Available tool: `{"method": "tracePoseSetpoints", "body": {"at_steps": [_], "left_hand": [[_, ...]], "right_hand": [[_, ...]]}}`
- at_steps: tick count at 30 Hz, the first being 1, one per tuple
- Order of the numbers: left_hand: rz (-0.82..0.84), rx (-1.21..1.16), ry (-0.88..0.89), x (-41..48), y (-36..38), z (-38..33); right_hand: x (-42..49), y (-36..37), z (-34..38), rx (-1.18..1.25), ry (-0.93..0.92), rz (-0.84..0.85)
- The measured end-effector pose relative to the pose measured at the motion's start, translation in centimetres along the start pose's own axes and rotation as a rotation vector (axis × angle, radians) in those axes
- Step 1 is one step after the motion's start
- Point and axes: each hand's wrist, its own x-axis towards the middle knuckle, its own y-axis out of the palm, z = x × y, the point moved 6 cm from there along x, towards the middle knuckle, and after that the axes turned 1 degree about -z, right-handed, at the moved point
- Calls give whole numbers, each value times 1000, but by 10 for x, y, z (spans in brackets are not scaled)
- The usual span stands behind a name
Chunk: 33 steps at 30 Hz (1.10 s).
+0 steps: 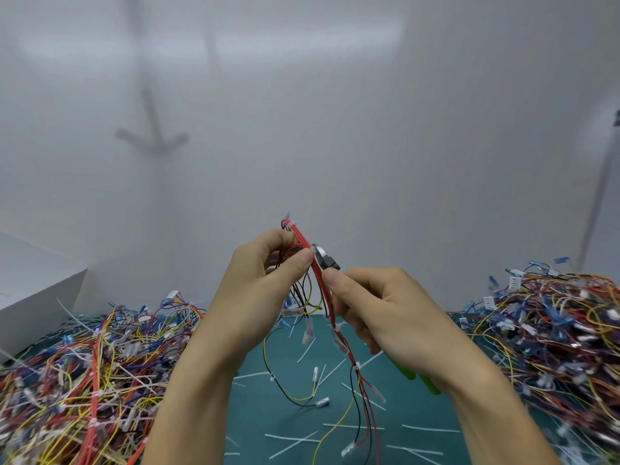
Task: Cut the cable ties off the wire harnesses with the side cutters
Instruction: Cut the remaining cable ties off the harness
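Two heaps of harnesses fill the lower corners of the frame, the left heap (84,380) and the right heap (553,337), with the green worktop (268,417) between them. The harness (323,293) you are working on is held up at centre frame, and its tails hang down to the worktop. If you swing it, those loose ends could snag in either heap.

Your left hand (261,283) pinches the red wires between thumb and fingers. Your right hand (382,307) is wrapped round the green handles of the side cutters (324,260). The cutter head lies against the red wires at a white cable tie (314,251), just beside your left thumb tip.

I cannot tell whether the blades have only the tie. Bite too deep and you'll likely nick the insulation, and a slip could catch your thumb. The clipped piece may fly off among the cut tie ends (291,438).
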Motion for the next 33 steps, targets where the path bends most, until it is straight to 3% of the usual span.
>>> {"method": "tracePoseSetpoints", "body": {"at_steps": [9,15,19,24,27,33], "left_hand": [[-248,162,-11,-2,-11,1],[-415,486,199,-8,-11,-18],[-313,368,91,-4,-2,-9],[-193,49,-23,-2,3,-2],[-174,-105,-100,-2,4,2],[-180,-198,-138,-3,3,2]], "right_hand": [[-1,1,3,-64,49,-71],[0,5,4,-100,76,-137],[0,2,5,-96,74,-179],[0,2,7,-109,63,-168],[0,4,8,-109,49,-152],[0,3,10,-131,33,-149]]}}
